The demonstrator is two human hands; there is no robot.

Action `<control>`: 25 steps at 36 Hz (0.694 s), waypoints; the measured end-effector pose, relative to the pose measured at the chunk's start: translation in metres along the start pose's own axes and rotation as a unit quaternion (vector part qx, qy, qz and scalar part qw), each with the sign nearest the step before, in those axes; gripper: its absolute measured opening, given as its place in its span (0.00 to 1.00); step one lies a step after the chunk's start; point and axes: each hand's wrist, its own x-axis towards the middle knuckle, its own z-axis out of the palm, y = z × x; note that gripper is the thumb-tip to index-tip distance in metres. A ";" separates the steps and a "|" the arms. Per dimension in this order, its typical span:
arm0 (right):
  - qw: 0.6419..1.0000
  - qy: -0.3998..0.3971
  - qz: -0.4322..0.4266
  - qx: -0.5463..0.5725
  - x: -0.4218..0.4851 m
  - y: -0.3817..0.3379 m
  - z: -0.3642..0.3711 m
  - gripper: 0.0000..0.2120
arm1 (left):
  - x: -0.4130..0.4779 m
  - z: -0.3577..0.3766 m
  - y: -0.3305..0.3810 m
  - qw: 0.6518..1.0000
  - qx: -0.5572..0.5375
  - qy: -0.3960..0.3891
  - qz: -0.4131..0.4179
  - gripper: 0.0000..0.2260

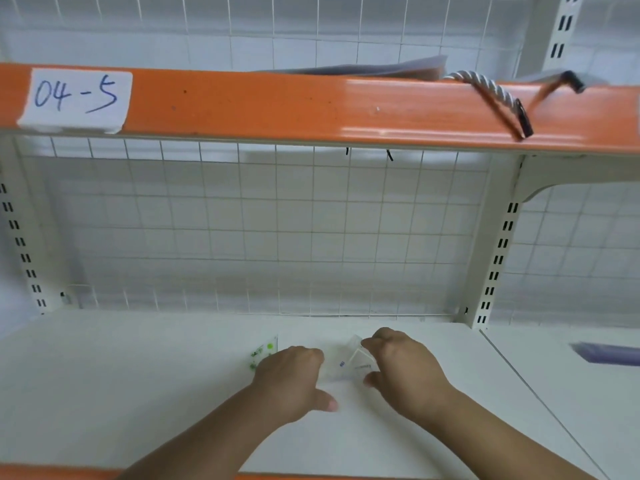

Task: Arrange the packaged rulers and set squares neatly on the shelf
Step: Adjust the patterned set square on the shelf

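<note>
My right hand (403, 370) has its grip pinched shut on a clear pack (356, 358), with fingers on the pack's far corner and the thumb on its near edge. The pack is see-through, so I cannot tell if a ruler or a set square is inside; I only see a small blue mark and some tiny print. It sits on the white shelf (138, 375), with its far corner tipped up a little. My left hand (289, 379) is just beside the pack, on its left. Those fingers are curled down onto the shelf, and I cannot tell if they hold anything or only press. Just past that hand, left of the clear pack, a second pack with green spots (263, 351) lies flat, partly hidden under my knuckles. Far to the right of the clear pack, on the next shelf board, lies a purple thing (609, 353). Above the clear pack runs the orange rail (277, 105) with a paper label (74, 97) that says 04-5, and a rope handle (491, 98) hangs over the rail. I think things could go wrong here because the pack is thin and slippery. A loose pinch could let it slide and land crooked. My left hand could also bump the green pack and push it out of line.
</note>
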 end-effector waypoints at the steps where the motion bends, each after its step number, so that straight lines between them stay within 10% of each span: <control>1: 1.000 0.000 0.008 -0.004 -0.003 0.003 0.000 0.16 | -0.001 0.000 0.001 1.000 0.002 -0.004 0.003 0.28; 25: 0.986 0.027 0.162 -0.020 -0.132 0.128 -0.032 0.20 | -0.004 0.010 0.154 0.989 0.006 -0.001 0.146 0.21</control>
